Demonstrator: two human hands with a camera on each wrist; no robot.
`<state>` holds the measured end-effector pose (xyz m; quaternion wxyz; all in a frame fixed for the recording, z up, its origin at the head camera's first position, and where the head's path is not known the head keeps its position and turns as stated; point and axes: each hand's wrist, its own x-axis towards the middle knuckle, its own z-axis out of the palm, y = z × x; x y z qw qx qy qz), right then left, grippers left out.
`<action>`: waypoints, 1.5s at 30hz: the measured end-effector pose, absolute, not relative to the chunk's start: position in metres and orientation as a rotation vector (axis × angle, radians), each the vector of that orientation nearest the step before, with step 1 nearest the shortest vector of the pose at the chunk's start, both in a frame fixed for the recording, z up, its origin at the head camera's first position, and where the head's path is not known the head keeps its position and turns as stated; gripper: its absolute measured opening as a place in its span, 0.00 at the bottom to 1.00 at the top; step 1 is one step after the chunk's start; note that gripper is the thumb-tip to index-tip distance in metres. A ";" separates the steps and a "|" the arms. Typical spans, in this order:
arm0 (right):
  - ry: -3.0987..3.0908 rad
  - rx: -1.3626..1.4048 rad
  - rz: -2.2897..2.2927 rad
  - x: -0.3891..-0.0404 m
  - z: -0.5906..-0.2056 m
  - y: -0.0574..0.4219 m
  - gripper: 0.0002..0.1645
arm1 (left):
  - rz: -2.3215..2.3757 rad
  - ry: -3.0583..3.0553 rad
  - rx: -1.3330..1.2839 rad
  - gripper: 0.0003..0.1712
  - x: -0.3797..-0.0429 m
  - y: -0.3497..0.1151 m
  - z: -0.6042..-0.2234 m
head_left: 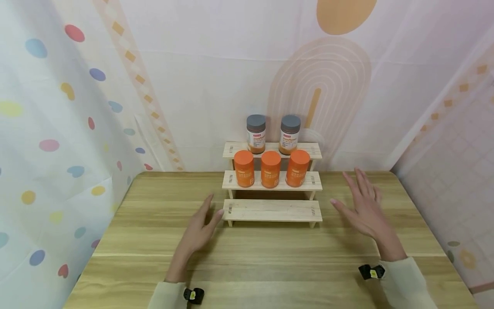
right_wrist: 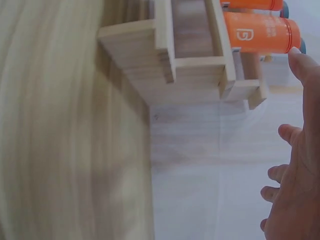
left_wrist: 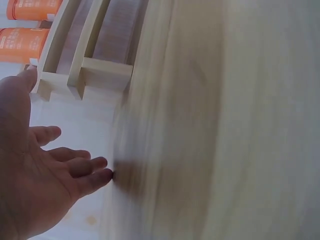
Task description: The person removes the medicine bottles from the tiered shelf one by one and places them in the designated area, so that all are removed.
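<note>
A three-step wooden display rack (head_left: pixel 272 210) stands at the back middle of the table. On its middle step are three orange jars (head_left: pixel 270 170) with orange lids; the top step bears two jars with grey lids (head_left: pixel 256 134). The lowest step is bare. My left hand (head_left: pixel 197 229) is beside the rack's left end, fingers extended and thumb spread, holding nothing. Off the right end, my right hand (head_left: pixel 362 208) is held with fingers spread, also holding nothing. In the right wrist view, its thumb overlaps an orange jar (right_wrist: pixel 260 32).
The wooden table (head_left: pixel 270 266) spreads around the rack. A patterned white curtain (head_left: pixel 216 94) hangs right behind it, with more cloth at the left and right sides. Both wrists carry small black cameras (head_left: pixel 194 295) below the hands.
</note>
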<state>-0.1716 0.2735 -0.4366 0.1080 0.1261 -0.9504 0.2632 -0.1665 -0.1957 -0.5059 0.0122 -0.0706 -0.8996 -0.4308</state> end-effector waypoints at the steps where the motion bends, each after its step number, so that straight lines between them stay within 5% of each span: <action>1: -2.788 0.376 0.784 -0.173 -0.435 0.272 0.51 | -1.365 -2.792 -0.218 0.45 -0.167 -0.195 -0.506; 31: -2.721 0.462 1.061 -0.198 -0.398 0.232 0.49 | -2.271 -2.216 0.248 0.23 -0.188 -0.162 -0.528; 45: -2.705 0.525 1.153 -0.208 -0.388 0.221 0.47 | -2.573 -1.954 0.216 0.26 -0.194 -0.163 -0.541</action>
